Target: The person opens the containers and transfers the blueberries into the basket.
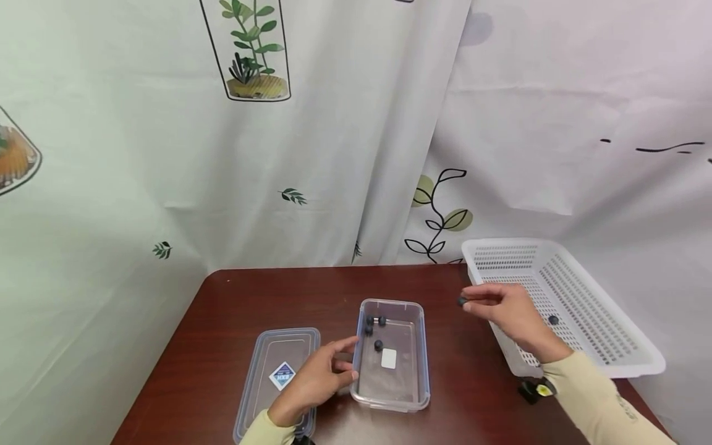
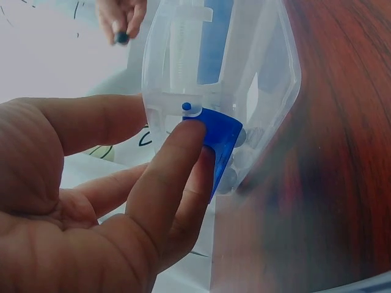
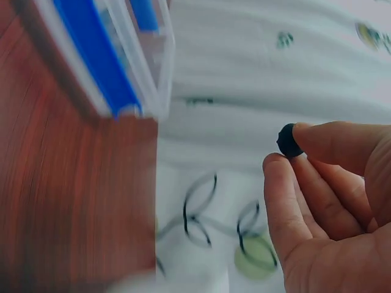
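My right hand (image 1: 514, 315) pinches a blueberry (image 3: 288, 140) between thumb and fingertips, above the table beside the basket's left rim. At the clear plastic container (image 1: 403, 386), my left hand (image 1: 317, 377) rests its fingertips and thumb against the left side. In the left wrist view its fingers touch the blue latch (image 2: 221, 131), which hangs folded outward. Several blueberries (image 1: 379, 345) lie inside the open container, mostly toward its far left corner. Another blueberry (image 1: 553, 319) sits in the white perforated basket (image 1: 606, 309).
A clear lid (image 1: 261, 377) with a blue-edged rim and a diamond sticker lies left of the container, partly under the left forearm. The dark red table (image 1: 300, 287) ends at a printed curtain (image 1: 334, 154) behind. The basket stands along the table's right edge.
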`<state>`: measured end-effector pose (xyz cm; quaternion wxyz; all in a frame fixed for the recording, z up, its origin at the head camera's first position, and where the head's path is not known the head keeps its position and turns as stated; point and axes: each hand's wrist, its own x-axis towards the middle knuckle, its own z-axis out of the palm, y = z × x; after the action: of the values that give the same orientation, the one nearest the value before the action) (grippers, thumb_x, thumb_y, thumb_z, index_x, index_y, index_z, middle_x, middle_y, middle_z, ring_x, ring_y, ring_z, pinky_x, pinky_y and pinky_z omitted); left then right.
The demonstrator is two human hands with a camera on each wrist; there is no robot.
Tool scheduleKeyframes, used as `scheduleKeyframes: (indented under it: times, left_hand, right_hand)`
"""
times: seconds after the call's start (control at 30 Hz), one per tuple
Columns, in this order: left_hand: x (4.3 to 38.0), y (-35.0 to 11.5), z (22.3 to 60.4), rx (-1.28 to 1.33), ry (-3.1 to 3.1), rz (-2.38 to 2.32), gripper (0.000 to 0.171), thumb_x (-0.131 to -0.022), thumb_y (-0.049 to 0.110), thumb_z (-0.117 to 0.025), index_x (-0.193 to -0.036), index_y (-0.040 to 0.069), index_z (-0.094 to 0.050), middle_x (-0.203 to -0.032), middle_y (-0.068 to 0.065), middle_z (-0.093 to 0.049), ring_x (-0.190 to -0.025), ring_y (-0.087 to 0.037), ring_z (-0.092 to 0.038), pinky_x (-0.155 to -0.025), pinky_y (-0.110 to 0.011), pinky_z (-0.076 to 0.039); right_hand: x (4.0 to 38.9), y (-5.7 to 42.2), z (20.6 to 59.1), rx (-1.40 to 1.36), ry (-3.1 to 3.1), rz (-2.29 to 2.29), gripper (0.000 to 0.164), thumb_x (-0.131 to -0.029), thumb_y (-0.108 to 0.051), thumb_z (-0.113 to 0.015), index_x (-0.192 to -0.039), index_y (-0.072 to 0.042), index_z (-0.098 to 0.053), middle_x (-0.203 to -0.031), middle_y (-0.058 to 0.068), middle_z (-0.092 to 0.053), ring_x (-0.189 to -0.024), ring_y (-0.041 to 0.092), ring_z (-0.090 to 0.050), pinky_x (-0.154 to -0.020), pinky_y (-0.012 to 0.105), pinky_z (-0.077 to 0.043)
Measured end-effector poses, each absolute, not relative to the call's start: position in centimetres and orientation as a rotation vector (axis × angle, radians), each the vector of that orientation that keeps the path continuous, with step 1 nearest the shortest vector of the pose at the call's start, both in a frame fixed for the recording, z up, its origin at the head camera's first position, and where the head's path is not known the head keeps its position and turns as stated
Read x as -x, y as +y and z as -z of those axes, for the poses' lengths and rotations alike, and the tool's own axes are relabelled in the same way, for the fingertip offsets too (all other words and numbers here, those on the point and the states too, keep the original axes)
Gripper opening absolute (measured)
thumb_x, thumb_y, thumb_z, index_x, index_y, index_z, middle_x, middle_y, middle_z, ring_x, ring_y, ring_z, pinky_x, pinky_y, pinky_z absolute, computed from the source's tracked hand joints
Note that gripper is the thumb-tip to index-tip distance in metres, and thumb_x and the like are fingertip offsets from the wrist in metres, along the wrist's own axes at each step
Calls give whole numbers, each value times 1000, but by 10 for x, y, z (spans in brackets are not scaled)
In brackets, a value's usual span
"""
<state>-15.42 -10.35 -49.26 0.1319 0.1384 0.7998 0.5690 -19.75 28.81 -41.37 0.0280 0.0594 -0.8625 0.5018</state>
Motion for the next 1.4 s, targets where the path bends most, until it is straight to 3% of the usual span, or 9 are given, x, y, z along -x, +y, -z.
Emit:
scheduleKeyframes:
  times: [0.17,0.33,0.43,0.63,0.83,1.17,1.4]
  left_hand:
    - [153,-106,492,-389,2341,-1632,68,-89,2,-80,-152,4,-55,-141,-26,-60,-110,-31,-70,-77,-23,-56]
    - [152,-108,492,-388,2333,-1635,69,-89,1,-80,-153,2,-54,-141,-27,-60,-111,-34,-70,-77,-23,-56]
    - [151,-110,491,-384,2328,-1642,69,-89,1,-79,-153,1,-53,-141,-27,-59,-111,-34,-70,-77,-23,-56]
    - [150,-112,491,-366,2325,-1641,69,-89,1,-79,-153,1,-53,-141,-26,-60,-110,-32,-70,-76,-24,-57]
    - [151,-112,490,-362,2315,-1648,70,-89,-1,-79,-153,1,-53,-141,-28,-59,-110,-32,-69,-76,-25,-57]
    - [152,-109,490,-384,2323,-1651,69,-89,0,-79,-153,1,-54,-140,-28,-60,-111,-34,-71,-77,-25,-57]
    - [154,-102,489,-400,2334,-1638,68,-89,2,-79,-153,2,-54,-140,-25,-61,-111,-31,-71,-80,-25,-58]
  right_hand:
    - [187,331,415,-58,-2705,-1441,51,-93,-31,-84,-133,-2,-72,-117,0,-81,-98,-9,-70,-83,11,-52]
    - [176,366,428,39,-2714,-1430,57,-95,-34,-81,-138,1,-68,-112,-19,-79,-97,-12,-69,-82,9,-51]
    - [173,379,437,90,-2692,-1477,59,-95,-33,-81,-139,4,-66,-109,-24,-77,-96,-12,-69,-81,11,-53]
    - [170,390,447,144,-2658,-1549,57,-96,-29,-81,-137,6,-66,-105,-23,-78,-96,-11,-69,-80,12,-55]
    - [169,391,448,167,-2682,-1493,59,-97,-35,-78,-140,4,-65,-105,-22,-79,-96,-14,-67,-80,9,-51]
    - [181,347,424,41,-2667,-1494,54,-96,-36,-80,-136,-1,-70,-109,-19,-79,-97,-9,-70,-83,11,-53]
    - [193,306,420,-49,-2683,-1514,44,-93,-31,-83,-129,-5,-76,-116,3,-81,-98,-8,-70,-86,12,-52]
